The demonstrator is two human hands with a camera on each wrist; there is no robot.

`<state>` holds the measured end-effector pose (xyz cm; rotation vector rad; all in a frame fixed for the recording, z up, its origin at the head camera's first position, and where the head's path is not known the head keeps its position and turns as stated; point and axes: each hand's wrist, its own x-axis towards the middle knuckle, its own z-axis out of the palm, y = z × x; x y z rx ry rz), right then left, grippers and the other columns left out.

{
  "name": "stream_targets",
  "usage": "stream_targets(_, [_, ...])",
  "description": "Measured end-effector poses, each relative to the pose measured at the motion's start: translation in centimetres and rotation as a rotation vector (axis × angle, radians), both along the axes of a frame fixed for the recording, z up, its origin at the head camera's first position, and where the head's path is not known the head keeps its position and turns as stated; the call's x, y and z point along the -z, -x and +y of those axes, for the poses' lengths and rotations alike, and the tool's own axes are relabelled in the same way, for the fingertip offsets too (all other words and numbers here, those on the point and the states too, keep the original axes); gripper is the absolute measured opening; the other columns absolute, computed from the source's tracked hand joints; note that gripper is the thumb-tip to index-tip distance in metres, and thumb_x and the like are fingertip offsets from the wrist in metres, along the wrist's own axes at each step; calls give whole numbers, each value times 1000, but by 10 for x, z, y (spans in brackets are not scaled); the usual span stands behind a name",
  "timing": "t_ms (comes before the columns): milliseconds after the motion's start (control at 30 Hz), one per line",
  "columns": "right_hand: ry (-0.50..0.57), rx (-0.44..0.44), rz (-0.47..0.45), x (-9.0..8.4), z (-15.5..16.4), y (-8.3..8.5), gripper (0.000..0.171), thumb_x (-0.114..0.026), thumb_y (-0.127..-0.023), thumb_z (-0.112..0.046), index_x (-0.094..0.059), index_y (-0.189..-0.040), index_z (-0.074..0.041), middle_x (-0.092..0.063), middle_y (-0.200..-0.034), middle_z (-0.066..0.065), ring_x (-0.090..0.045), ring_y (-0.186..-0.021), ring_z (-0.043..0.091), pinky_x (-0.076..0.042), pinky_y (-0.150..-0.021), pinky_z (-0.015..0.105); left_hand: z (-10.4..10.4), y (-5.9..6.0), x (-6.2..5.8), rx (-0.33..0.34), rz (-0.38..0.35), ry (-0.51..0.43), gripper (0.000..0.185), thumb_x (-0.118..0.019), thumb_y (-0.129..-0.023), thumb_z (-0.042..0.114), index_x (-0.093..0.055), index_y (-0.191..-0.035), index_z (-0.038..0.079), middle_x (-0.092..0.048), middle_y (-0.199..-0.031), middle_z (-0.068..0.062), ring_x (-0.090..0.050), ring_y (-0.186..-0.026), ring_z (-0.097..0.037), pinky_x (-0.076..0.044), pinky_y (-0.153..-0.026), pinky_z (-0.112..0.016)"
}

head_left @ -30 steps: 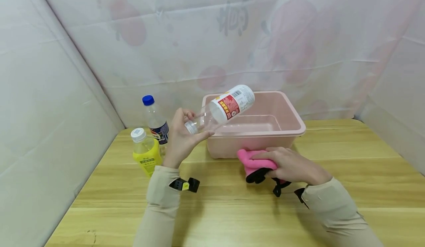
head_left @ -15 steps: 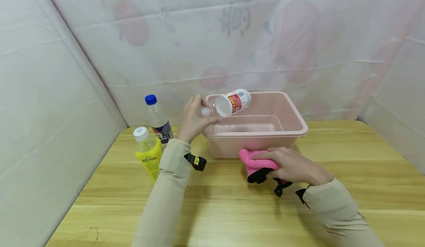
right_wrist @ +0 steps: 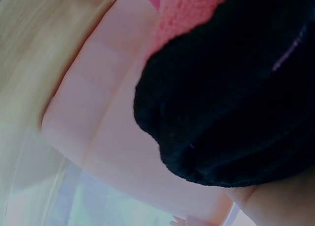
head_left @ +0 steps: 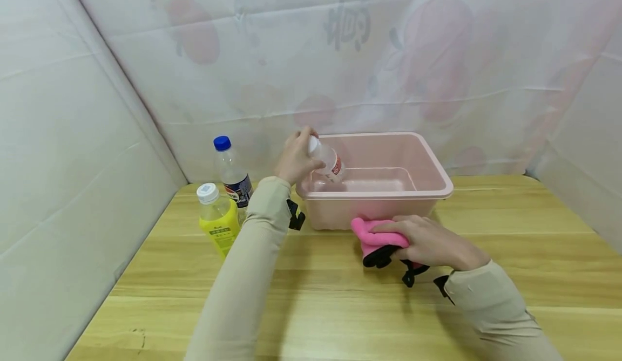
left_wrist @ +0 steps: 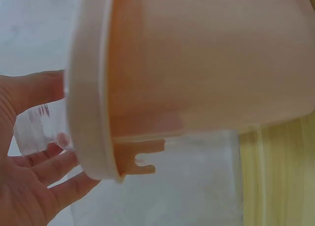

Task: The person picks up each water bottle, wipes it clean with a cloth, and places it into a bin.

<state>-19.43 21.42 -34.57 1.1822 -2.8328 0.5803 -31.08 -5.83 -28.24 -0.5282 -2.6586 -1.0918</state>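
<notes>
Nearest, reaching in from the right of the wooden tabletop (head_left: 335, 318): right hand (head_left: 432, 242), fingers curled round a soft, fleecy pink-and-black bundle (head_left: 381, 237), gripping it low in front of a pale-pink rectangular plastic bin (head_left: 320, 215). Hard to tell whether touching the bin's front wall. Likely to get in the way of anything needing that front side.

Farther out, toward the left edge of the tabletop: a yellow plastic bottle with a white cap (head_left: 218, 223), and behind it, nearer the back left corner, a clear plastic bottle with a blue cap and dark label (head_left: 237, 184). Both very near the beige left sleeve (head_left: 248, 258), so perhaps easily toppled by an elbow swung wide.

Beyond, over the bin's left rim: left hand (head_left: 296, 158), nearly closed, thumb and fingers round the neck of a clear plastic bottle with a white cap and red-and-white label (head_left: 335, 168). Tilted, base down, inside the bin's left end; base contact impossible to confirm. Could slip or roll from a light fingertip hold on smooth plastic; could also snag fingers on the rim and drag the bin sideways.

Farthest, close behind the bin: pale printed fabric (head_left: 291, 42), limiting room at the back edge.
</notes>
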Motion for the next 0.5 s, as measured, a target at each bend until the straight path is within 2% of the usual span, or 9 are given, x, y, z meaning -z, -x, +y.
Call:
stream_targets(167, [21, 1, 5, 1, 3, -1, 60, -78, -76, 1, -68, -133, -15, -68, -128, 10, -65, -107, 25, -55, -85, 46, 12, 11, 3, 42, 19, 7, 72, -81, -83, -3, -40, -142, 1, -57, -131, -27, -62, -114, -40, -58, -92, -46])
stream_targets(267, [19, 9, 7, 0, 5, -2, 61, -78, -76, 0, -68, -134, -16, -68, -128, 9, -65, -108, 27, -55, -86, 47, 18, 17, 9, 56, 21, -14, 72, -79, -85, -3, -36, -143, 0, -58, -132, -28, -63, -115, -41, -57, -94, -46])
stream_targets(500, [22, 1, 22, 1, 8, -4, 61, -78, -75, 1, -68, -132, -16, -69, -125, 8, -64, -102, 20, -55, -82, 41, 22, 28, 20, 53, -7, -5, 68, -77, -87, -3, -37, -142, 2, -58, -134, -28, -61, -118, -41, -55, -97, -48])
